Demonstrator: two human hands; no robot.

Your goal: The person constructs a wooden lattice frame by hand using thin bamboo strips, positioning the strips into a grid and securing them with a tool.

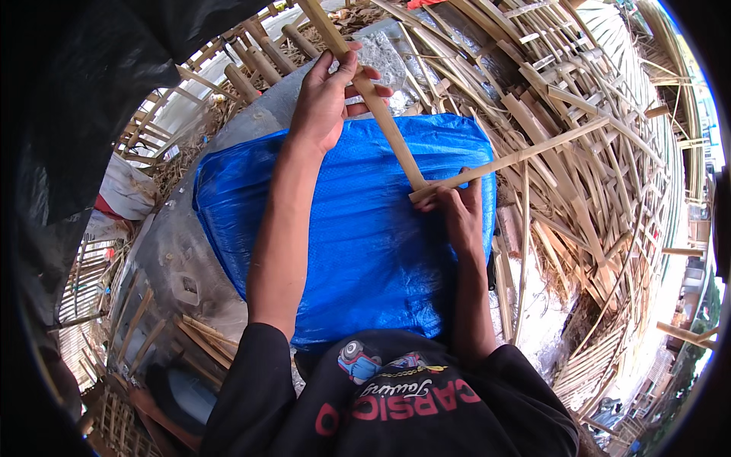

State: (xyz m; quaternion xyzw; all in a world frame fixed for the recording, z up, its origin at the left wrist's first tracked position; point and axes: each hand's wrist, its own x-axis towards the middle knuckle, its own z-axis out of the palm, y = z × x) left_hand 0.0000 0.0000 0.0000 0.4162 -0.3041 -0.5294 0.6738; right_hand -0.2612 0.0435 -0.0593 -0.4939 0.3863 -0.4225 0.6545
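My left hand [327, 103] grips a long flat bamboo strip [392, 137] between thumb and fingers, the other fingers partly loose around it. That strip slants from the top edge down toward my right hand [459, 206]. A second, thinner bamboo strip [525, 154] is pinched in my right hand near one end and points up to the right. The two strips meet at an angle just by my right fingertips; whether they are joined there I cannot tell. Under both hands a blue tarp sheet [358, 236] lies spread before my body.
Cut bamboo strips [586, 190] are piled along the right. Thick bamboo poles [261, 59] lie at the far left, beside a pale rough block [381, 62]. Black sheeting [84, 91] hangs at upper left. Another person's arm [164, 419] shows at lower left, near loose bamboo pieces [202, 339].
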